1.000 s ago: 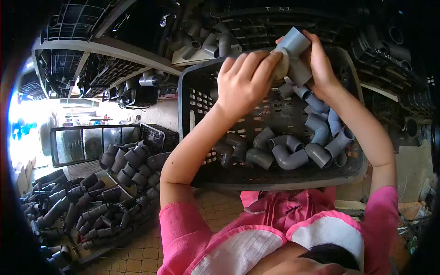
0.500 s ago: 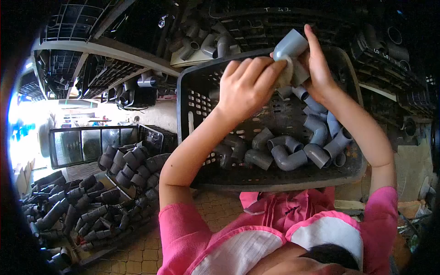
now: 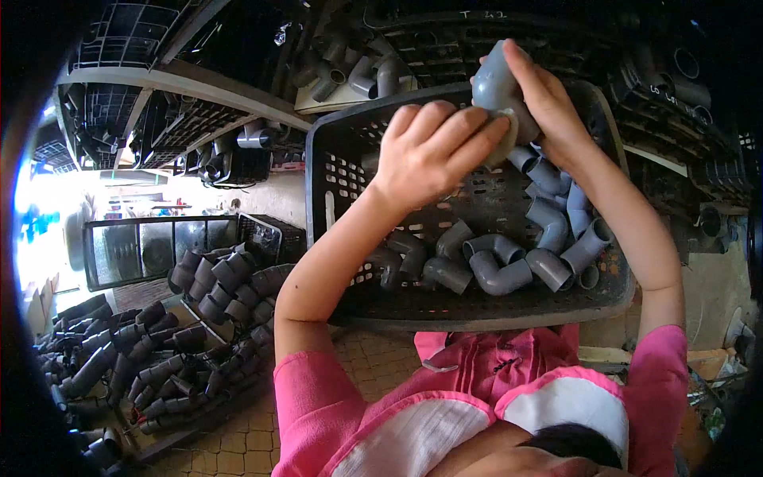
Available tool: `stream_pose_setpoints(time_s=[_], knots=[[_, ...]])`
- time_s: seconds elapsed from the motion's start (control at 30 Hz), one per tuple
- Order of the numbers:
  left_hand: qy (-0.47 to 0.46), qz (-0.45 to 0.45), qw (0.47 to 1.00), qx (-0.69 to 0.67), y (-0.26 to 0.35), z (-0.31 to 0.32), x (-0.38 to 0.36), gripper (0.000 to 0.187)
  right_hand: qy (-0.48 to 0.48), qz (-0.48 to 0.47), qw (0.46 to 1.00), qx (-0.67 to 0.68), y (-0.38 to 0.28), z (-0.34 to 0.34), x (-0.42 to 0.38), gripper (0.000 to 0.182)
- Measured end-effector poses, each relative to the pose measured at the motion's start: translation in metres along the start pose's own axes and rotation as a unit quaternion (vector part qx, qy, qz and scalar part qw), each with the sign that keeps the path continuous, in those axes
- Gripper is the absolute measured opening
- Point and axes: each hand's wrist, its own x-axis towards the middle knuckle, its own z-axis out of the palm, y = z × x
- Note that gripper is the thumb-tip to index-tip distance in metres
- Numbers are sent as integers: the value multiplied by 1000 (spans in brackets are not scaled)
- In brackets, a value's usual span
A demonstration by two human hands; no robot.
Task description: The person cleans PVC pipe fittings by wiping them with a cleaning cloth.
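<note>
A grey elbow pipe fitting (image 3: 494,78) is held up above the far side of a black perforated crate (image 3: 477,319). My right hand (image 3: 550,111) is wrapped round the fitting from the right, thumb along its upper end. In my left hand (image 3: 433,151), the fingers pinch a pale cloth (image 3: 505,137) against the lower part of the fitting. Inside the crate, several grey elbow fittings (image 3: 502,274) lie along the near and right sides.
A large heap of dark pipe fittings (image 3: 167,366) lies on the left. Behind it stands a rectangular black-framed bin (image 3: 159,250). Racks with black crates (image 3: 660,95) and more fittings (image 3: 373,78) line the back and right.
The fitting has turned in my right hand, so its open end no longer faces up and right. My left hand and the cloth have shifted slightly along it.
</note>
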Motion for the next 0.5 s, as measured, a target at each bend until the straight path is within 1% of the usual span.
stream_pose_setpoints(time_s=[0.03, 0.13, 0.17, 0.27, 0.3, 0.4, 0.5], knots=[[-2, -18, 1000, 4, -1, -3, 1, 37, -8, 17, 1000, 9, -3, -1, 0, 62], [29, -71, 997, -9, -11, -1, 5, 38, -61, 35, 998, -8, -10, 7, -11, 67], [4, -93, 995, -47, -13, -6, 5, 43, -110, 18, 993, -31, 6, 0, -4, 69], [-9, -162, 974, -160, -18, -5, 2, 47, -77, 8, 989, -127, 3, 13, -17, 77], [-15, -187, 962, -197, -17, -6, 3, 52, -66, 24, 993, -95, 6, 15, -17, 77], [-11, -201, 955, -217, -15, -3, 2, 53, -109, 25, 987, -116, 2, 8, -12, 75], [-1, -171, 963, -208, -12, 0, 1, 54, -43, 34, 998, 2, -6, 14, -17, 66]])
